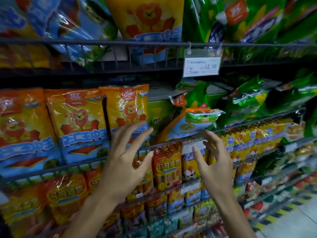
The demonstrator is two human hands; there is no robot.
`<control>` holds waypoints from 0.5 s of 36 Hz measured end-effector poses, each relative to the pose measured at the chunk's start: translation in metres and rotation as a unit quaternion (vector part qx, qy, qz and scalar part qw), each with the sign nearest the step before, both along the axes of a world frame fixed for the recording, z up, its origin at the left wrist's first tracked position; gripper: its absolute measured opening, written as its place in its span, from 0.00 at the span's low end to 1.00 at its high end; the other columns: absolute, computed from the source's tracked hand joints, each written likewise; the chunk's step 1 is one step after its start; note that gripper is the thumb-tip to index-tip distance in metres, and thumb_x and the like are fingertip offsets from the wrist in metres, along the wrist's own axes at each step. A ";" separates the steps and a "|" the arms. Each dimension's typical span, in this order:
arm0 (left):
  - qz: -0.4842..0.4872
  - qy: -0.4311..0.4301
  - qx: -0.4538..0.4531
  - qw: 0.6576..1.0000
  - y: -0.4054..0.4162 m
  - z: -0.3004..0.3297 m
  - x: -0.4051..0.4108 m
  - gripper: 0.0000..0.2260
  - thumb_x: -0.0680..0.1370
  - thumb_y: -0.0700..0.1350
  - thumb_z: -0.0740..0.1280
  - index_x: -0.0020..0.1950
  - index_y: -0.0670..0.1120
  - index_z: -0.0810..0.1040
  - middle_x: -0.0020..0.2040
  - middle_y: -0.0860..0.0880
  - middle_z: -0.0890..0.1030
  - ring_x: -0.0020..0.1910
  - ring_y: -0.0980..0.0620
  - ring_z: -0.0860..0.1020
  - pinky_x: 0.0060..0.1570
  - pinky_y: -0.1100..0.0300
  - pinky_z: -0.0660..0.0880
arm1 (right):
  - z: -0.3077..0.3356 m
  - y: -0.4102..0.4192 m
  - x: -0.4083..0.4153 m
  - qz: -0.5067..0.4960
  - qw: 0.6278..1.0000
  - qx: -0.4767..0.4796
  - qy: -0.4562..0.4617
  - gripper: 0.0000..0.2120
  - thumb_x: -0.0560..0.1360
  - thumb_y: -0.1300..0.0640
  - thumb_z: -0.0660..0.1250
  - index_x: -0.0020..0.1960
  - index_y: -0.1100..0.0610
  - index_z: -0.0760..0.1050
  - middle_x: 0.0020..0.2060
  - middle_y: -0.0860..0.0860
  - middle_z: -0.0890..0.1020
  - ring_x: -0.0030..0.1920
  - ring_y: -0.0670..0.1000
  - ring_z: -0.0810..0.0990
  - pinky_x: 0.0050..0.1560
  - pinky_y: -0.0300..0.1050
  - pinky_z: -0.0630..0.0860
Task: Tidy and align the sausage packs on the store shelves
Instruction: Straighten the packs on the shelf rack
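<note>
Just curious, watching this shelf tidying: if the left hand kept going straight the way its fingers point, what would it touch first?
Probably the orange lion pack at the right end of the row; the left hand is open with fingers aimed up at its lower edge. Depth is hard to judge, so it may already be brushing it.

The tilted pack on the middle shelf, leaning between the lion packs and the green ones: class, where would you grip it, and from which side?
Probably by its raised upper end, coming from the front right. The tilted pack leans with that crimped end sticking out free above the rail, nearest the open right hand; its lower end is wedged behind the rail.
</note>
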State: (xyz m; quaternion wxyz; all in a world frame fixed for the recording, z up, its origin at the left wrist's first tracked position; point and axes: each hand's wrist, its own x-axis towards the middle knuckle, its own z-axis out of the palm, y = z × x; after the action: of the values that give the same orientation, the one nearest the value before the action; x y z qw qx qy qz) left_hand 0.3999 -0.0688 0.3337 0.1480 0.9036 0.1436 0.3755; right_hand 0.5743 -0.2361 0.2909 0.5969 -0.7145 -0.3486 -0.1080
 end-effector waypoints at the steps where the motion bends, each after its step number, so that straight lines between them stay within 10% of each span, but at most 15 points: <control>1: -0.010 0.000 -0.032 0.999 -0.009 0.003 0.008 0.25 0.81 0.58 0.63 0.78 0.61 0.66 0.78 0.66 0.58 0.78 0.65 0.53 0.75 0.67 0.50 | 0.003 -0.003 0.006 0.005 1.000 -0.003 0.012 0.27 0.79 0.52 0.70 0.76 0.47 0.67 0.68 0.35 0.72 0.68 0.37 0.73 0.66 0.36 0.73; 10: 0.003 -0.068 -0.155 0.986 -0.052 0.016 0.096 0.30 0.77 0.51 0.74 0.70 0.69 0.61 0.65 0.72 0.68 0.62 0.82 0.65 0.58 0.82 0.64 | 0.012 -0.005 0.041 0.072 0.996 -0.020 0.037 0.31 0.77 0.49 0.72 0.77 0.49 0.67 0.70 0.43 0.75 0.70 0.45 0.73 0.68 0.53 0.75; 18: 0.029 -0.199 -0.240 0.950 -0.050 0.026 0.105 0.13 0.71 0.48 0.78 0.51 0.45 0.82 0.49 0.53 0.84 0.54 0.55 0.83 0.50 0.59 0.79 | 0.015 -0.006 0.044 0.177 0.982 0.026 0.062 0.27 0.78 0.51 0.70 0.75 0.41 0.67 0.68 0.33 0.73 0.70 0.39 0.71 0.70 0.47 0.73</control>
State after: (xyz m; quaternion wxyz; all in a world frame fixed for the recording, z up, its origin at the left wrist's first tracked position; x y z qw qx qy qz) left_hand 0.5053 -0.1190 0.3597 0.3749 0.7441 0.2230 0.5060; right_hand 0.6178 -0.2419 0.3056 0.6459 -0.6310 -0.4284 0.0346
